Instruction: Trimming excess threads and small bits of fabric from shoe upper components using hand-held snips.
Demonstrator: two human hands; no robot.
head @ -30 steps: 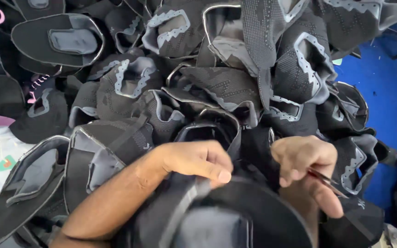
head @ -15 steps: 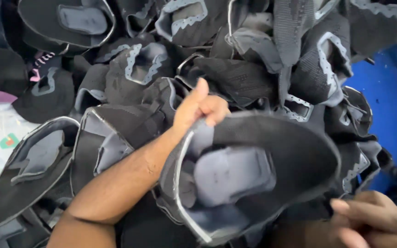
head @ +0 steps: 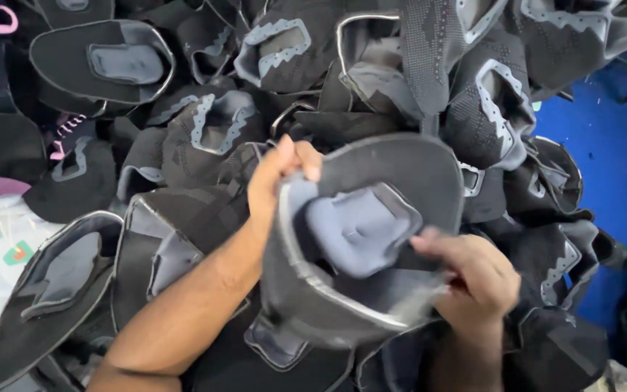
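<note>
Held piece: a black knit shoe upper [head: 371, 239] is being lifted just above the heap, inner face turned up to the camera — a grey padded lining patch showing inside a pale stitched edge.
Left hand [head: 279, 181]: closed, pinching the upper's top-left rim, keeping it spread open.
Right hand [head: 477, 279]: fingers curled, gripping the lower-right edge, blurred.
Heap [head: 205, 131]: soft black mesh uppers with grey trim are lying behind and around the held piece.
Blue surface [head: 611, 167]: smooth, to the right of the heap.

Two hands [head: 277, 181], one held piece [head: 371, 239], many piled pieces [head: 205, 131]
</note>
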